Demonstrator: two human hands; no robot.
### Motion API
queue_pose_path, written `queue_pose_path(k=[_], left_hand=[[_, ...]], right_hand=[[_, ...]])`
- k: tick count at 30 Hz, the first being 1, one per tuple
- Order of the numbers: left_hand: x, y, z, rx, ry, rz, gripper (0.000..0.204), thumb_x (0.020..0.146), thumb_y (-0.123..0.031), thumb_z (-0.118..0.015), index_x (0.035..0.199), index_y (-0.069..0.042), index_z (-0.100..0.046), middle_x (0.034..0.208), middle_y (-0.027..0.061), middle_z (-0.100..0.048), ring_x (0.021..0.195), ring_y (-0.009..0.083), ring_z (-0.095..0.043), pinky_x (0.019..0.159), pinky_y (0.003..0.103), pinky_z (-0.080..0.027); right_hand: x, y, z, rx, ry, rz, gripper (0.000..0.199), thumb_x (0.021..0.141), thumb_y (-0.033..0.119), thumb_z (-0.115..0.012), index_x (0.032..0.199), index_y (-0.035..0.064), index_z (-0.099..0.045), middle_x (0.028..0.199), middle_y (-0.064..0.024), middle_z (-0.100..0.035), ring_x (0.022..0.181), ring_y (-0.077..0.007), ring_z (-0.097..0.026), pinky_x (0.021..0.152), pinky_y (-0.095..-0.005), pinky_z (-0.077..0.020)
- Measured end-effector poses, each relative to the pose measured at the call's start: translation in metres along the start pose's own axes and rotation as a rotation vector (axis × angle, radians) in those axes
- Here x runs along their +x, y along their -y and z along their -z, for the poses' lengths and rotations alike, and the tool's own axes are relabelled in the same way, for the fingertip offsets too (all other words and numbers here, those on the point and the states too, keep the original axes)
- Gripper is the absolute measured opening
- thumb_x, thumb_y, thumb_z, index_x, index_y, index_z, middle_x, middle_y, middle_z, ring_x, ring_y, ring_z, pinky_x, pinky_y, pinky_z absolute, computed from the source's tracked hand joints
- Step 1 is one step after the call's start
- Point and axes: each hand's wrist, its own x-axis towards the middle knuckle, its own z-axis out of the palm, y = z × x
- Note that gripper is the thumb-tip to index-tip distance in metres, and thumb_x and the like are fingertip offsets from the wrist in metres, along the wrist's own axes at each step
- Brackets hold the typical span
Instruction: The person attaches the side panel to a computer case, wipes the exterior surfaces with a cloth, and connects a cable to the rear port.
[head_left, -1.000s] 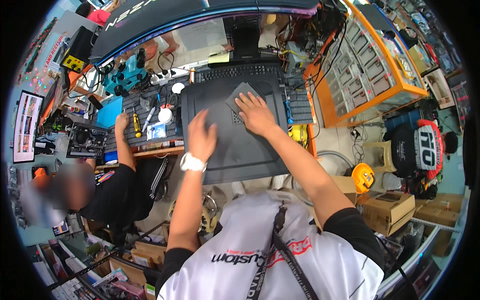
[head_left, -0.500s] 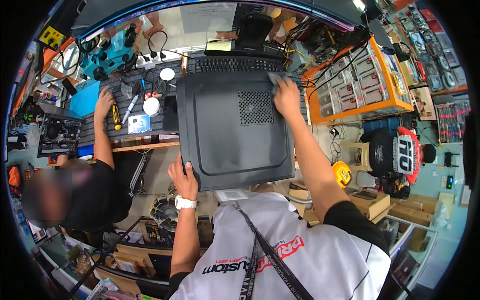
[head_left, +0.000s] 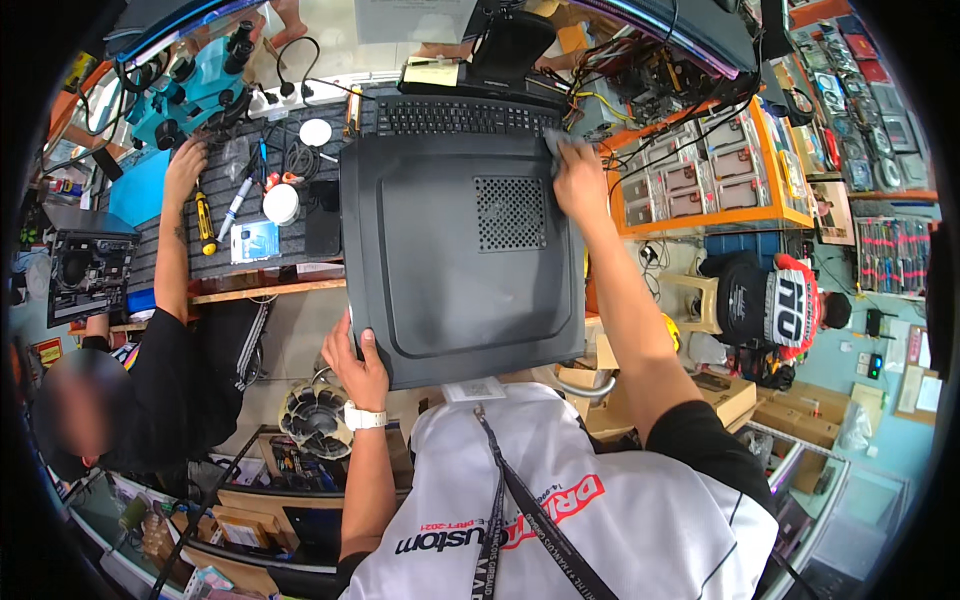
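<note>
A black desktop computer case (head_left: 430, 280) lies flat in front of me, its vented side panel facing up. My left hand (head_left: 357, 368) grips the near left corner, thumb on the top face and fingers down along the side. At the far right corner, my right hand (head_left: 580, 182) is closed on a grey cloth (head_left: 554, 145), pressed to the edge beside the round-holed vent grille (head_left: 510, 214). The fingertips of that hand are partly hidden and slightly blurred. Just beyond the case's far edge is a black keyboard (head_left: 455, 118).
To the left, a co-worker's hand (head_left: 185, 172) rests near a teal microscope (head_left: 190, 100). A yellow screwdriver (head_left: 205, 222), a white round tub (head_left: 281, 205) and an opened laptop (head_left: 90, 275) lie there. An orange-framed display cabinet (head_left: 700, 180) stands right. Cardboard boxes (head_left: 720, 395) sit behind my right arm.
My right hand and the cloth have shifted slightly along the case's far right corner. My left hand keeps its grip. The co-worker's hand has moved up toward the microscope. The view has shifted slightly.
</note>
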Motion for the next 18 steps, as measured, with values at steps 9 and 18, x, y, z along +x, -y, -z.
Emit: queue_pose_path(k=[9,18], left_hand=[[0.009,0.004,0.002,0.027,0.006,-0.033,0.046,0.109,-0.029,-0.067,0.149,-0.006,-0.063,0.139,0.0156,-0.067,0.134,0.0386,-0.052,0.119,0.051,-0.037],[0.004,0.000,-0.001,-0.106,-0.001,0.067,0.049,0.107,-0.029,-0.070,0.150,-0.005,-0.061,0.137,0.0160,-0.067,0.133,0.0360,-0.051,0.118,0.050,-0.038]], right_hand=[[-0.054,-0.018,-0.009,0.027,0.088,-0.150,0.049,0.107,0.021,-0.060,0.153,0.0014,-0.060,0.158,-0.0262,-0.058,0.147,-0.0464,-0.053,0.121,-0.0506,-0.0452],[-0.086,0.074,0.009,0.227,0.316,0.302,0.057,0.108,0.035,-0.059,0.159,0.0113,-0.055,0.167,-0.0200,-0.049,0.154,-0.0436,-0.044,0.124,-0.0618,-0.0355]])
